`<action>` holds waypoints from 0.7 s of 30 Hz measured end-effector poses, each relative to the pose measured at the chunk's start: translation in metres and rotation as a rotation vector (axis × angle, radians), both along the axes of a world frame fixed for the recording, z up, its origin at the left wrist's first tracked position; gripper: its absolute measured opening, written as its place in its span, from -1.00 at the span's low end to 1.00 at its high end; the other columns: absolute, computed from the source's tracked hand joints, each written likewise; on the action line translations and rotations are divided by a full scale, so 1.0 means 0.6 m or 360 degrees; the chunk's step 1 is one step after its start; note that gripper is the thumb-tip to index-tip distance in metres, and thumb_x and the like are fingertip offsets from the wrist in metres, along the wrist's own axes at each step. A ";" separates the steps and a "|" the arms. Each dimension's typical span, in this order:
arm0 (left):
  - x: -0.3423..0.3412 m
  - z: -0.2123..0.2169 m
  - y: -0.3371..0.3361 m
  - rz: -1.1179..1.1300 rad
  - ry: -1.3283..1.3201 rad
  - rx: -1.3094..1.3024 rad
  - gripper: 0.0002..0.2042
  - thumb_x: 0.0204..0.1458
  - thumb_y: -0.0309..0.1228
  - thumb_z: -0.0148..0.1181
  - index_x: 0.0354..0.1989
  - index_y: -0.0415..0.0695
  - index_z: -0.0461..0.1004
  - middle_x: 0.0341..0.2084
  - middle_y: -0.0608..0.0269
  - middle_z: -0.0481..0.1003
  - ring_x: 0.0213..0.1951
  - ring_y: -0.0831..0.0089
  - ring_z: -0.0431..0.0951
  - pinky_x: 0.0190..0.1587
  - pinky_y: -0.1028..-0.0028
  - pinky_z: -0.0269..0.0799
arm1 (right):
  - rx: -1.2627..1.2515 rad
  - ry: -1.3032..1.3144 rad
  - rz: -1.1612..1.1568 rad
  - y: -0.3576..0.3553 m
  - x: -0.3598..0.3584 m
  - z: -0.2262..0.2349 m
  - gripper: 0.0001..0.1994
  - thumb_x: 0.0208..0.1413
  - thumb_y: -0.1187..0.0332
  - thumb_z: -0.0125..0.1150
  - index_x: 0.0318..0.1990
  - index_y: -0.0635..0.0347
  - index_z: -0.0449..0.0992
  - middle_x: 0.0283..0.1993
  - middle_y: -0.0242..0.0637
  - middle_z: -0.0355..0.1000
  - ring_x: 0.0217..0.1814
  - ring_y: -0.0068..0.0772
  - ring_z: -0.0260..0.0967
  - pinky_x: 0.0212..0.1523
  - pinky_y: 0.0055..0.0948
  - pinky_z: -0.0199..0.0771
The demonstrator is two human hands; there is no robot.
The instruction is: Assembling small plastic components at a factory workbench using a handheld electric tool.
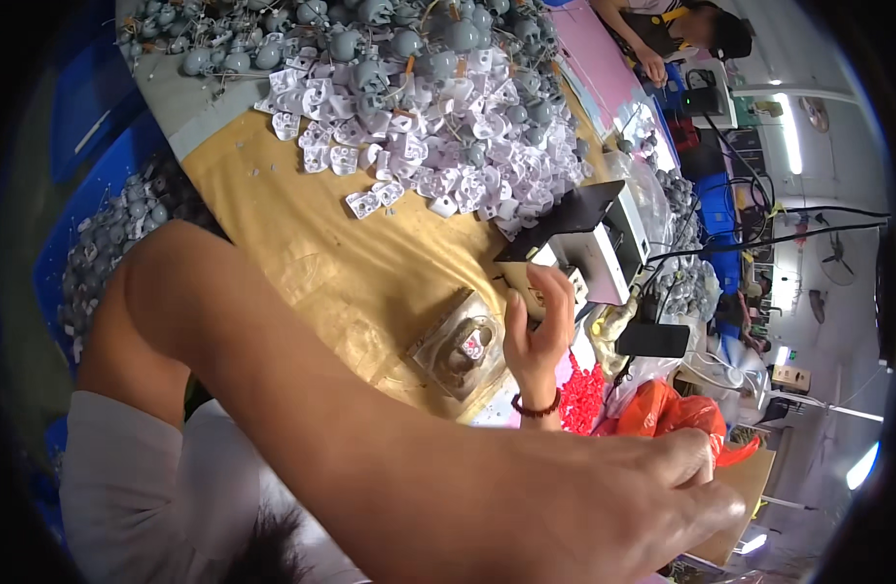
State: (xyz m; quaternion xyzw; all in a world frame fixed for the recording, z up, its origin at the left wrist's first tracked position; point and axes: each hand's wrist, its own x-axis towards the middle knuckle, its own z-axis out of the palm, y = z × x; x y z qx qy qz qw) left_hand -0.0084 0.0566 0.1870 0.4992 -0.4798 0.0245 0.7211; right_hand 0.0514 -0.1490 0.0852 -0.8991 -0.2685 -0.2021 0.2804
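My left arm reaches across the view close to the camera. Its hand (633, 501) is at the lower right with fingers curled, and whatever they may hold is hidden. Under that forearm, my right hand (540, 326) rises over the table, a dark red bead bracelet (536, 405) at its wrist. Its thumb and fingers are apart with nothing seen between them. Just left of it sits a metal fixture (458, 375) with a rounded seat, holding a small white part with red in it (473, 343). Beyond the right hand stands a white box-shaped device (604, 258) with a dark flap.
White plastic parts (458, 161) and grey rounded parts (365, 73) are heaped at the back. Small red pieces (582, 397), a red plastic bag (662, 409) and a black phone (654, 340) lie rightward. A blue crate (69, 229) stands left. A co-worker (677, 29) is far right.
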 end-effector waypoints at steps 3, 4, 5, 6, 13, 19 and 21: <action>0.000 0.005 0.056 0.0254 -0.0130 0.0101 -0.83 -0.02 -0.44 0.18 -0.25 -0.20 0.55 -0.27 0.15 0.48 -0.19 0.28 0.49 -0.21 0.36 0.45 | 0.0046 -0.0073 0.0125 0.059 0.077 0.014 -0.67 -0.01 0.56 0.34 -0.05 0.31 0.47 -0.08 -0.03 0.44 -0.06 -0.02 0.42 -0.05 -0.20 0.44; 0.002 0.007 0.073 0.0364 -0.0194 0.0150 -0.83 -0.02 -0.43 0.19 -0.26 -0.19 0.56 -0.27 0.16 0.49 -0.19 0.29 0.49 -0.21 0.36 0.45 | -0.0008 -0.0090 0.0107 0.078 0.102 0.020 -0.67 -0.01 0.55 0.34 -0.05 0.30 0.47 -0.07 -0.05 0.45 -0.04 -0.01 0.42 -0.03 -0.20 0.43; 0.004 0.008 0.090 0.0491 -0.0265 0.0215 -0.83 -0.02 -0.42 0.20 -0.27 -0.19 0.57 -0.27 0.16 0.49 -0.20 0.29 0.49 -0.21 0.36 0.45 | -0.0058 -0.0104 0.0102 0.098 0.128 0.022 -0.67 0.00 0.54 0.35 -0.05 0.28 0.48 -0.06 -0.06 0.45 -0.02 -0.01 0.41 -0.01 -0.19 0.43; 0.015 0.014 0.112 0.0653 -0.0439 0.0367 -0.84 -0.03 -0.52 0.11 -0.27 -0.22 0.54 -0.33 0.12 0.47 -0.22 0.28 0.47 -0.29 0.36 0.44 | -0.0050 -0.0110 0.0113 0.115 0.154 0.020 -0.68 0.01 0.52 0.35 -0.05 0.27 0.48 -0.05 -0.07 0.45 -0.01 -0.01 0.41 0.00 -0.19 0.42; 0.026 0.088 0.209 0.0733 -0.1061 0.1144 -0.90 -0.11 -0.39 0.21 -0.44 -0.10 0.59 -0.35 0.26 0.49 -0.26 0.30 0.48 -0.28 0.31 0.44 | -0.0226 -0.0149 -0.0006 0.194 0.308 0.018 -0.60 0.11 0.36 0.32 0.08 0.26 0.43 -0.04 -0.02 0.43 0.02 0.01 0.37 0.05 -0.16 0.37; 0.043 0.070 0.133 0.1175 -0.1344 0.1237 -0.85 -0.13 -0.40 0.18 -0.38 -0.11 0.59 -0.40 0.24 0.49 -0.30 0.31 0.51 -0.29 0.28 0.48 | -0.0306 0.0046 0.0152 0.277 0.418 0.015 -0.45 0.01 0.25 0.42 0.14 0.23 0.39 0.02 0.06 0.46 0.07 0.06 0.41 0.03 -0.14 0.41; 0.073 0.054 0.138 0.1236 -0.1312 0.1298 -0.83 -0.13 -0.40 0.17 -0.36 -0.12 0.59 -0.42 0.24 0.49 -0.31 0.31 0.52 -0.29 0.27 0.49 | -0.0505 -0.0007 0.0050 0.283 0.428 0.007 -0.51 -0.01 0.23 0.38 0.08 0.16 0.44 -0.04 -0.02 0.51 -0.03 0.11 0.46 -0.03 -0.12 0.45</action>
